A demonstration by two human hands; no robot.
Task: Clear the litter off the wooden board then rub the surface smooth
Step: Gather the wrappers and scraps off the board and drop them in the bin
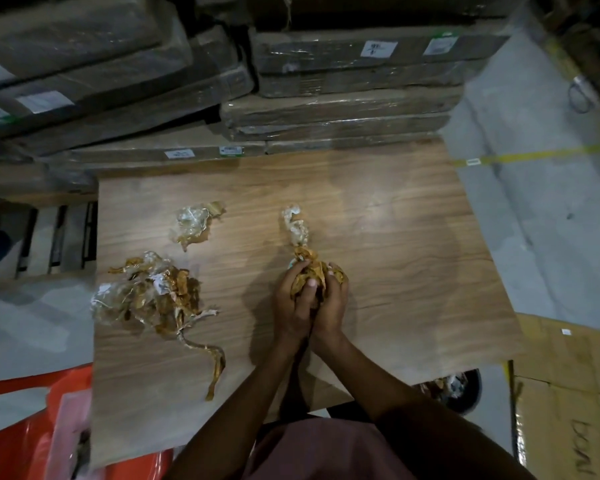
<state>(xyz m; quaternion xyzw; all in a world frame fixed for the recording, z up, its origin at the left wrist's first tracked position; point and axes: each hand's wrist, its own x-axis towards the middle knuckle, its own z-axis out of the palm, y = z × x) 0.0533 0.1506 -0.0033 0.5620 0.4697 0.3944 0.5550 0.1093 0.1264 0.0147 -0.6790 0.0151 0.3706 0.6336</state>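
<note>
Left hand [293, 299] and right hand [329, 299] both grip a wad of tape [317, 271] at centre frame above the board [395, 237]; best compress it tight, tail included, before gathering the left-side scraps [149, 292].

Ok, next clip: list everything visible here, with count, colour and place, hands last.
wooden board: one, light brown, centre.
held wad: one, brown tape and clear film, gripped mid-board.
large litter pile: one, brown and clear, board's left edge.
small litter clump: one, clear and brown, upper left of board.
wrapped packages: several, brown, stacked behind.
flat cardboard: one, tan, lower right.
left hand: grips wad.
right hand: grips wad.
</note>
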